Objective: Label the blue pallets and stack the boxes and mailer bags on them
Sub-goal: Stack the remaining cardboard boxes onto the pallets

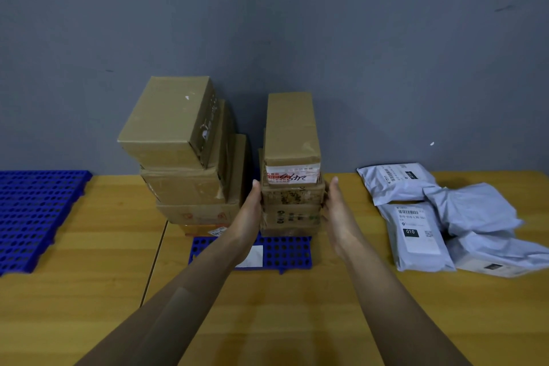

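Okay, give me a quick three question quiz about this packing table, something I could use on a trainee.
1. True or false: the grey mailer bags already lie on a blue pallet.
2. Where is the empty blue pallet: A left, B right, C behind the boxes?
3. What do the left hand and right hand flank?

Key:
1. False, they lie on the table.
2. A.
3. The right-hand stack of boxes on the labelled pallet.

Two blue pallets, two stacks of four cardboard boxes each, about four grey mailer bags, one white label, two hands
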